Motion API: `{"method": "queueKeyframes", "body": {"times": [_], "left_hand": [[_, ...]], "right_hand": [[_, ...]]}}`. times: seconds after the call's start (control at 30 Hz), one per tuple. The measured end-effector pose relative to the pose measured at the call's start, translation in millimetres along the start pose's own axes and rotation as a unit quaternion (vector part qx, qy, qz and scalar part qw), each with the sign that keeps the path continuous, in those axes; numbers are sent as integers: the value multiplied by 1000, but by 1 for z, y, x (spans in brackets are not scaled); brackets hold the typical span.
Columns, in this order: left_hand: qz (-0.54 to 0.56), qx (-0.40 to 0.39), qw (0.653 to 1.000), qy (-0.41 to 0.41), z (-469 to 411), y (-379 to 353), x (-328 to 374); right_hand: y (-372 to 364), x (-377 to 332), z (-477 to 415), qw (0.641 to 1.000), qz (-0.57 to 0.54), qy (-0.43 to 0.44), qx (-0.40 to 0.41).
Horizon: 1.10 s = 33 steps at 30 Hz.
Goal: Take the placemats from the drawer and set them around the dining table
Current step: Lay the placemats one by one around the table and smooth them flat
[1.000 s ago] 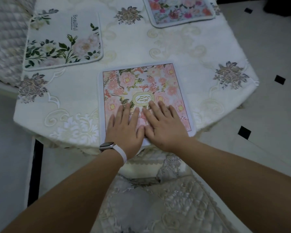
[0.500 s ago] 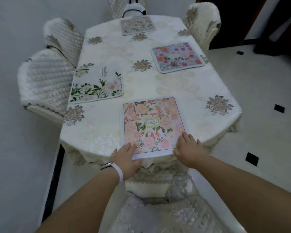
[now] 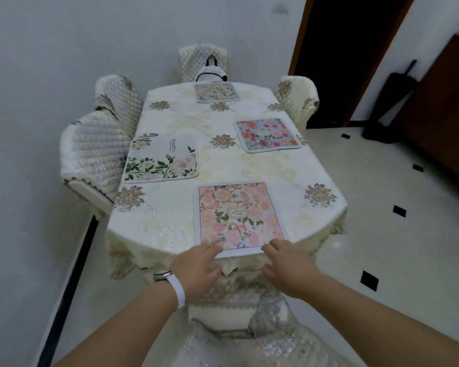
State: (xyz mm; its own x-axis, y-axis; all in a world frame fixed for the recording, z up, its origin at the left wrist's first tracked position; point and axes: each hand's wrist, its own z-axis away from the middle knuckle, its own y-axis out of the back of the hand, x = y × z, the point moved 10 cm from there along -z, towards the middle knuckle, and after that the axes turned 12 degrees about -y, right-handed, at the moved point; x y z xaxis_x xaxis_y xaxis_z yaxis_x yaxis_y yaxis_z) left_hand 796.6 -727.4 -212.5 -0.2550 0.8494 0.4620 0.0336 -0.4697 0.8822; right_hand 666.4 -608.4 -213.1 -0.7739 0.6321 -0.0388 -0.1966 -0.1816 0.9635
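The cloth-covered counter (image 3: 170,218) was ringed by quilted chairs (image 3: 96,149). Four placemats were laid: pink (image 3: 236,215) at 6 o'clock, white (image 3: 162,160) at 9, blue (image 3: 268,135) at 3, one (image 3: 216,92) at 12. Left hand (image 3: 196,268) and right hand (image 3: 289,268) fingers were spread, released, at the pink mat's near corners.

**Four placemats laid flat on the desk**

A pink floral placemat (image 3: 237,217) lies at the near edge, slightly overhanging it. A white mat with green leaves (image 3: 161,158) sits by the left edge, a blue-bordered bright floral mat (image 3: 267,135) by the right edge, and a pale floral mat (image 3: 216,92) at the far edge.
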Motion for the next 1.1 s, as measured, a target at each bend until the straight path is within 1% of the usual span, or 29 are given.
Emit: {"method": "queueKeyframes", "body": {"times": [0.17,0.37,0.57,0.7,0.83,0.97,1.1], "left_hand": [[0,22,999,-46,6,-1,25],[-17,45,994,-98,7,0,57],[-55,62,993,-85,11,2,90],[-66,54,992,-89,12,-6,129],[-73,54,991,-99,-4,-23,183],[-93,54,987,-122,-38,-51,262],[-133,64,973,-176,-74,-80,354]], "right_hand": [[0,8,32,999,-30,-41,-12],[21,35,57,994,-66,-81,16],[45,59,74,991,-92,-72,67],[51,86,92,991,-90,-51,88],[55,143,118,990,-81,-50,100],[52,234,154,987,-93,-76,104],[38,327,192,984,-110,-101,93]]}}
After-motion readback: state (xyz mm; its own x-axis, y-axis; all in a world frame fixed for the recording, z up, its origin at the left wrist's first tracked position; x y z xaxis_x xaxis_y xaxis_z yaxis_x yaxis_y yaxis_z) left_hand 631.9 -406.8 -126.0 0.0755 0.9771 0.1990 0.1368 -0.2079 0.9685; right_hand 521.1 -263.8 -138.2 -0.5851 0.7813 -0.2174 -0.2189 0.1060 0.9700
